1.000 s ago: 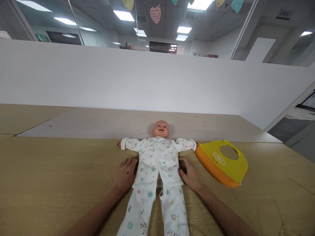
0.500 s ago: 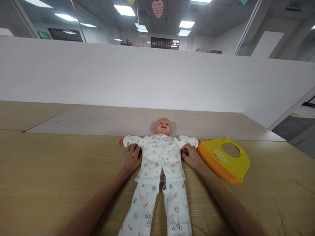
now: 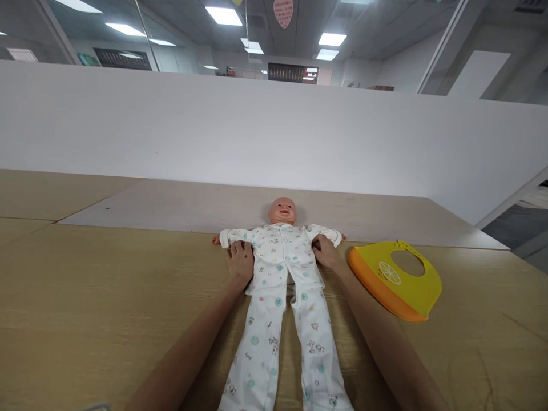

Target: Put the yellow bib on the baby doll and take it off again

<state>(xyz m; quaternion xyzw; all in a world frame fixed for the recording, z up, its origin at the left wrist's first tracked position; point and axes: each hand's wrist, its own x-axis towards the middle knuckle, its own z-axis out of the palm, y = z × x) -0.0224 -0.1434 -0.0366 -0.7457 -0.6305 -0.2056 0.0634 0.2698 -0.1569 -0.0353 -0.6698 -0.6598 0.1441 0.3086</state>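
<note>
A baby doll (image 3: 280, 251) in a white printed shirt and trousers lies on its back, head toward the wall and arms spread. My left hand (image 3: 242, 264) grips the side of its torso below the sleeve on the left. On the other side, my right hand (image 3: 326, 253) has its fingers curled against the doll's shirt under the other arm. The thumbs and some fingertips are partly hidden by the cloth. A yellow and orange baby bib (image 3: 396, 279) with a white citrus print lies to the right of my right forearm, apart from the doll.
The wooden table (image 3: 107, 308) meets a paler board (image 3: 205, 205) along its back, where the doll's head rests. Behind rises a white partition (image 3: 257, 131) with glass above. On the right, beyond the table's end, floor shows. A small light object peeks in at the bottom left.
Both hands and the doll have shifted away from me, toward the wall. The doll's head lies farther onto the pale board. The bib stays in place while the view has tilted slightly.
</note>
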